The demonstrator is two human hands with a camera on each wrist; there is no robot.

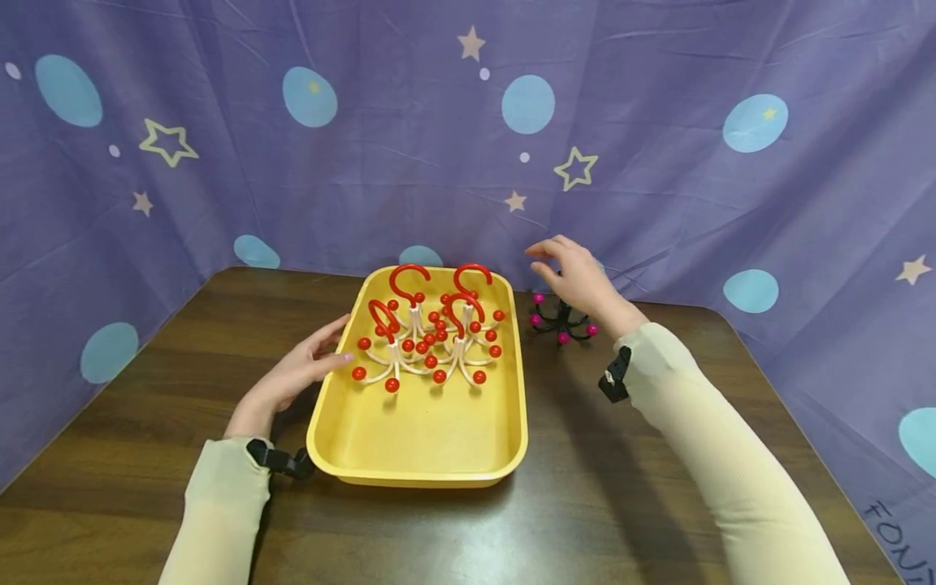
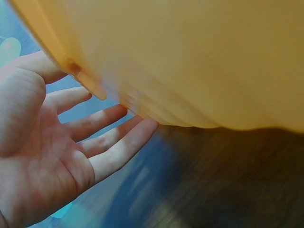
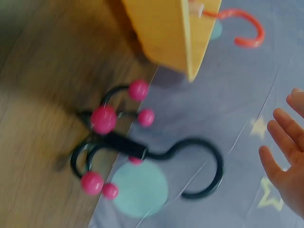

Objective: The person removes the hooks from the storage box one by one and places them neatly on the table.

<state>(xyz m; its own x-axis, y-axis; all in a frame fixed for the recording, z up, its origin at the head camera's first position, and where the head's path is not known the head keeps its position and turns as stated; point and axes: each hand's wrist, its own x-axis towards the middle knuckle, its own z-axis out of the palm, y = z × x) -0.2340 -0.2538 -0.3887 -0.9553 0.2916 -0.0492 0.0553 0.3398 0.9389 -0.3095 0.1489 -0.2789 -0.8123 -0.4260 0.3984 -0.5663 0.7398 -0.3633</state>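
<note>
Two open hands: left hand (image 1: 292, 375) beside tray (image 1: 409, 455), right hand (image 1: 578, 276) above black hook (image 1: 561, 318).

A purple star-printed cloth (image 1: 658, 122) backs the wooden table (image 1: 600, 520).

Tabletop booth, starry purple cloth (image 1: 658, 97)
</note>
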